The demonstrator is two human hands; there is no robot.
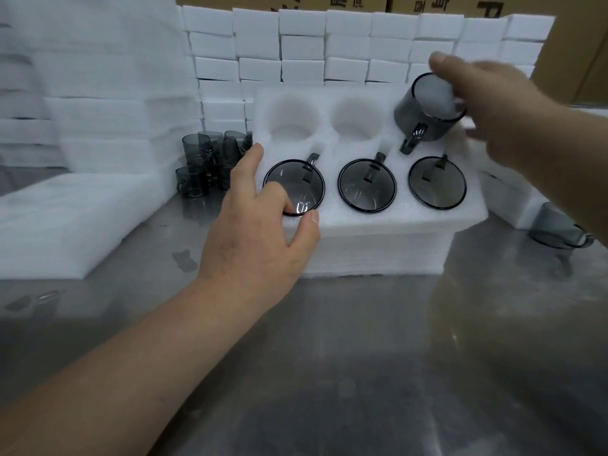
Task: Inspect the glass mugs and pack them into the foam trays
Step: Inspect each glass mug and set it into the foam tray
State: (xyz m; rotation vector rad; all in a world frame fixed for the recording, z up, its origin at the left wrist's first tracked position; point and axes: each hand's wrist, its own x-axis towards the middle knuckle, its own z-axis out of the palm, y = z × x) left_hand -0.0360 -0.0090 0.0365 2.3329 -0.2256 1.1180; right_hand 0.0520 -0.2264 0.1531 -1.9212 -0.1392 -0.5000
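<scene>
A white foam tray (pixel 342 222) with six round pockets lies on the steel table. Three smoky grey glass mugs fill its near row: left mug (pixel 297 181), middle mug (pixel 367 185), right mug (pixel 437 182). My left hand (pixel 260 232) lies on the tray's front left corner, fingers loosely curled at the left mug's rim and thumb by its near edge. My right hand (pixel 493 103) holds a fourth grey mug (pixel 427 108), tilted with its handle down, over the far right pocket. The two other far pockets (pixel 292 116) hold nothing.
A cluster of several grey mugs (pixel 210 159) stands left of the tray. Another mug (pixel 559 228) lies on the table at the right, under my forearm. Foam blocks (pixel 329 47) are stacked behind, foam sheets (pixel 75 218) at the left, cardboard boxes at the back.
</scene>
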